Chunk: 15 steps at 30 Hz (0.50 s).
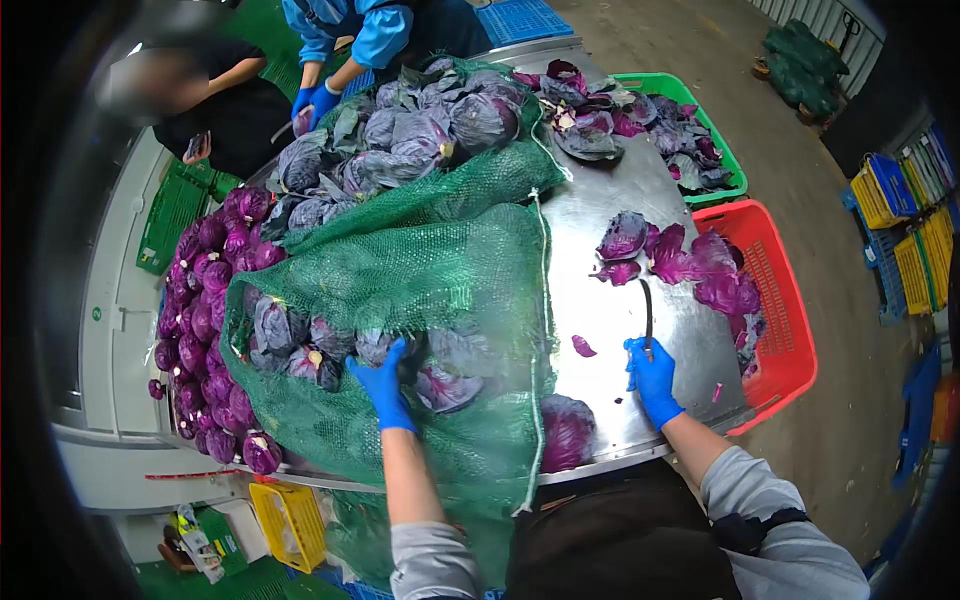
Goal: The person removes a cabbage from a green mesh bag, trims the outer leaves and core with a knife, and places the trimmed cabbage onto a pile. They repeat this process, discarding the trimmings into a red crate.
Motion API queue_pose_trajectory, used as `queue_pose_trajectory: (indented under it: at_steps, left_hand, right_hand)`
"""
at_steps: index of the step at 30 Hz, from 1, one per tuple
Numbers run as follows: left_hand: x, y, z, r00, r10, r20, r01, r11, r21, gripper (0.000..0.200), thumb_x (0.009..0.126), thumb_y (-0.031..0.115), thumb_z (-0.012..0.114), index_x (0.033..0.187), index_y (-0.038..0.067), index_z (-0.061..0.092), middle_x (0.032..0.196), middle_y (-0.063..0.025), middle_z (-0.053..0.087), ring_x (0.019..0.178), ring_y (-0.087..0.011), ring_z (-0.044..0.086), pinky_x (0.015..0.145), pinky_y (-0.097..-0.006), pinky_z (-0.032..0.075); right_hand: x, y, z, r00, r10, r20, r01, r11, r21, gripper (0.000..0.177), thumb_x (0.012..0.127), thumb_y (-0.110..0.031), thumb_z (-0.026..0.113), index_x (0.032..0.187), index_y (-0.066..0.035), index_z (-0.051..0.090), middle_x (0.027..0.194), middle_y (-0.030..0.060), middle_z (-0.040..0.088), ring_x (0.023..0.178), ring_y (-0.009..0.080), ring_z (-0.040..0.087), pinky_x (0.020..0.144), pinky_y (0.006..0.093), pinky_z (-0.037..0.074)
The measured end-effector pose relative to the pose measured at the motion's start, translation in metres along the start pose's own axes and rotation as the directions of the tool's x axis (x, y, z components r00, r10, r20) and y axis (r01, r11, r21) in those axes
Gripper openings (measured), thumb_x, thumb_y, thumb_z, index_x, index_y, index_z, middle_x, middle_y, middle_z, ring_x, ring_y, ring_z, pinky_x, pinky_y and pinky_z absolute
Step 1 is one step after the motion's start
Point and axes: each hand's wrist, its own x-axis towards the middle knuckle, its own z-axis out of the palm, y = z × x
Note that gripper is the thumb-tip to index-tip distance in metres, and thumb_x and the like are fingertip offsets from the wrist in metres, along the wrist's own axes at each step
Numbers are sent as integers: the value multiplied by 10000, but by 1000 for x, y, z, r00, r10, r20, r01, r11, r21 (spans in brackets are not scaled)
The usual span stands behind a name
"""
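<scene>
My left hand, in a blue glove, is curled round a red cabbage with grey-purple outer leaves. That cabbage lies among others at the mouth of a green mesh sack spread over the steel table. My right hand, also gloved in blue, is closed round a knife with a dark, curved blade pointing away from me. Beyond the blade lie loose purple leaves. Between my hands, a purple cabbage rests at the table's near edge, partly beside the sack.
Trimmed purple cabbages are heaped at the left. A red crate and a green crate with leaves stand along the table's right side. Across the table, a person in blue sleeves handles a cabbage; another person is beside them.
</scene>
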Motion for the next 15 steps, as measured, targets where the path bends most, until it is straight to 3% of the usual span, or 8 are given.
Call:
queue_pose_trajectory:
  at_steps: [1, 3, 5, 7, 9, 10, 13, 15]
  left_hand:
    - [0, 16, 6, 992, -56, 116, 75, 983, -168, 1162, 574, 174, 866, 1398, -100, 94, 1305, -221, 422, 1098, -292, 506, 952, -391, 418]
    - [34, 1, 13, 992, -81, 92, 91, 990, -108, 1111, 612, 101, 823, 1417, -52, 73, 1295, -204, 427, 1050, -286, 534, 890, -381, 461]
    - [44, 9, 18, 947, -196, 255, 245, 953, -176, 1063, 641, 94, 800, 1425, -18, 91, 1291, -190, 435, 1031, -281, 543, 863, -376, 473]
    - [65, -26, 17, 945, -224, 239, 259, 958, -125, 1033, 670, 103, 776, 1434, 7, 88, 1286, -179, 443, 1027, -270, 542, 858, -383, 473]
    - [103, -74, 22, 959, -127, 252, 212, 915, -343, 958, 706, 91, 743, 1430, 15, 120, 1283, -173, 444, 1022, -261, 539, 860, -387, 472]
    - [93, -69, 29, 994, -7, 109, 36, 964, -264, 881, 735, 91, 713, 1422, 27, 165, 1279, -172, 445, 1022, -252, 533, 858, -376, 475]
    - [67, -63, 29, 986, 35, 162, 33, 918, -394, 838, 749, 91, 697, 1419, 50, 195, 1278, -169, 443, 1034, -248, 528, 874, -357, 472]
    - [40, -44, 21, 994, 35, 107, 4, 939, -343, 773, 775, 128, 676, 1406, 66, 233, 1279, -157, 453, 1037, -271, 539, 843, -418, 498]
  right_hand:
    - [-1, -3, 0, 1000, 5, 28, -4, 1000, -12, 132, 871, -195, 612, 888, -65, 630, 596, -4, 501, 475, 46, 460, 351, 214, 368]
    - [0, -5, -2, 999, 12, 51, -8, 998, -63, 150, 869, -203, 617, 905, -58, 629, 600, 3, 522, 474, 49, 475, 365, 211, 382]
    - [-1, -9, -4, 995, 16, 102, -7, 996, -93, 165, 872, -212, 614, 914, -53, 620, 596, 2, 525, 454, 49, 470, 368, 213, 385]
    - [-6, -14, -7, 993, 54, 101, -45, 995, -90, 179, 875, -224, 609, 917, -51, 610, 590, 4, 524, 434, 52, 467, 369, 215, 388]
    - [-5, -22, -4, 990, 54, 132, -42, 995, -91, 121, 897, -139, 578, 932, -33, 625, 602, 4, 525, 450, 44, 470, 367, 203, 378]
    - [-7, -26, -4, 989, 62, 134, -48, 993, -110, 126, 900, -148, 578, 934, -34, 621, 600, 4, 519, 440, 42, 460, 366, 202, 377]
    - [-7, -22, -5, 989, 61, 132, -51, 996, -74, 132, 901, -157, 581, 941, -36, 617, 605, 9, 520, 439, 46, 460, 362, 204, 376]
    - [-7, -19, -7, 991, 67, 119, -58, 995, -80, 162, 883, -199, 601, 933, -46, 612, 597, 5, 518, 434, 51, 461, 365, 210, 382]
